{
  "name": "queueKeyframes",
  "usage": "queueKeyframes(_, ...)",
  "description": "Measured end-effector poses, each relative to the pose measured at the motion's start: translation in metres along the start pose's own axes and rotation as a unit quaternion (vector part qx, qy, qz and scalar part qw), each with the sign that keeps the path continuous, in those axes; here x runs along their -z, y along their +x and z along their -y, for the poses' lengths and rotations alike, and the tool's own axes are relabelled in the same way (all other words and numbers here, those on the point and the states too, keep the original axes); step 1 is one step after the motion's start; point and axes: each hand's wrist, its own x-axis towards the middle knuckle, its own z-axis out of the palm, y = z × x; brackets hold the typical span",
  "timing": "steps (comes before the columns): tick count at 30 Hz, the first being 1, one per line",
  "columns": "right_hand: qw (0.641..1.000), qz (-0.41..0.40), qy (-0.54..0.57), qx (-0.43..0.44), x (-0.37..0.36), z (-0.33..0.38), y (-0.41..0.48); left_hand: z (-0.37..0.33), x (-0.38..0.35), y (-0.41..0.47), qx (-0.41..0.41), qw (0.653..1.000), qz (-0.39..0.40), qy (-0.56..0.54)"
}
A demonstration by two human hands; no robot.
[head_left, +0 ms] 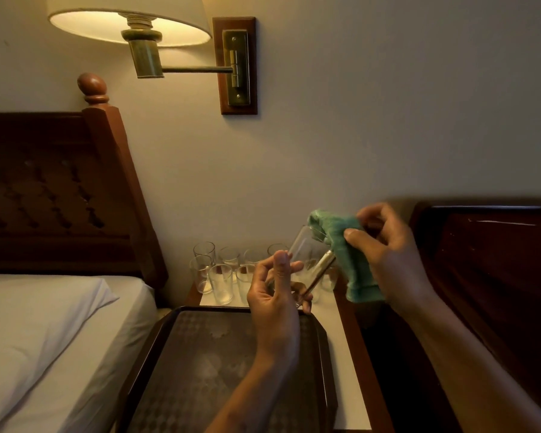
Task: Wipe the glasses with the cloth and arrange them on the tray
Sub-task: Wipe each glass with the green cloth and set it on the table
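Note:
My left hand (274, 295) grips a clear glass (306, 254) by its base, tilted with the mouth up and to the right, above the far edge of the tray. My right hand (384, 245) holds a green cloth (344, 254) and presses it against the rim of that glass. Several more clear glasses (221, 276) stand upright in two rows at the back of the nightstand, by the wall. A dark patterned tray (181, 364) with a raised rim lies on the near part of the nightstand, and no glass stands on it.
The white-topped nightstand (341, 332) has a wooden edge. A bed with white sheets (44, 339) and a dark wooden headboard (53, 195) is at the left. Dark wooden furniture (487, 260) stands at the right. A lit wall lamp (132, 23) hangs above.

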Motion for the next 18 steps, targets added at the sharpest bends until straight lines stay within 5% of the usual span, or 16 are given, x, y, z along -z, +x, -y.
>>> queueKeyframes(3, 0.996, 0.058, 0.072, -0.015, 0.007, 0.005, 0.002, 0.0, -0.004, -0.003, -0.019, 1.0, -0.017, 0.006)
queueKeyframes(6, 0.996, 0.084, 0.008, 0.013, 0.003, 0.011, 0.0, -0.004, -0.008, -0.002, -0.041, 0.998, -0.035, 0.015)
queueKeyframes(12, 0.992, -0.085, 0.019, 0.092, -0.029, 0.009, -0.004, -0.008, -0.018, -0.008, -0.049, 0.998, -0.021, 0.032)
queueKeyframes(15, 0.968, -0.204, 0.066, 0.128, -0.049, 0.009, -0.006, -0.011, -0.025, -0.013, -0.01, 0.999, 0.022, 0.04)
queueKeyframes(18, 0.956, -0.238, 0.108, 0.129, -0.051, 0.008, -0.001, -0.016, -0.022, -0.013, 0.046, 0.994, 0.054, 0.082)
